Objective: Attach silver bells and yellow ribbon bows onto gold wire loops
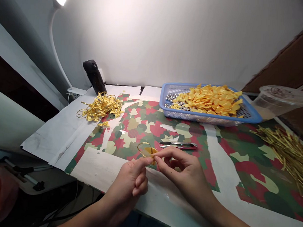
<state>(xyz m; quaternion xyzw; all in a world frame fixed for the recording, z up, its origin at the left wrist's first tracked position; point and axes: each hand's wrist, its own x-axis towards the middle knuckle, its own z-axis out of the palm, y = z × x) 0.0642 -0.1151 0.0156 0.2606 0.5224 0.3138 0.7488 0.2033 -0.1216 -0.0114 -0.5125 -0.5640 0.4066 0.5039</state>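
Note:
Near the table's front edge, a thin gold cord loop (140, 145) stands up between my two hands. My left hand (133, 178) pinches its lower end between thumb and forefinger, the other fingers curled in. Close against those fingertips, my right hand (185, 167) pinches the same spot with thumb and forefinger. A small yellow piece (150, 149) shows behind the cord at the fingertips; its exact shape is partly hidden. Just beyond my right hand lies a pair of thread snips (179, 145) on the patterned table cover (151, 120).
A blue plastic basket (257, 118) holds yellow ribbon bows (213, 99) and silver bells (171, 98). Gold cord loops with yellow bows (101, 107) are heaped at left. Behind them stand a black device (94, 75) and a lamp (56, 54). Gold cords (291, 157) lie at right near a clear tub (274, 101).

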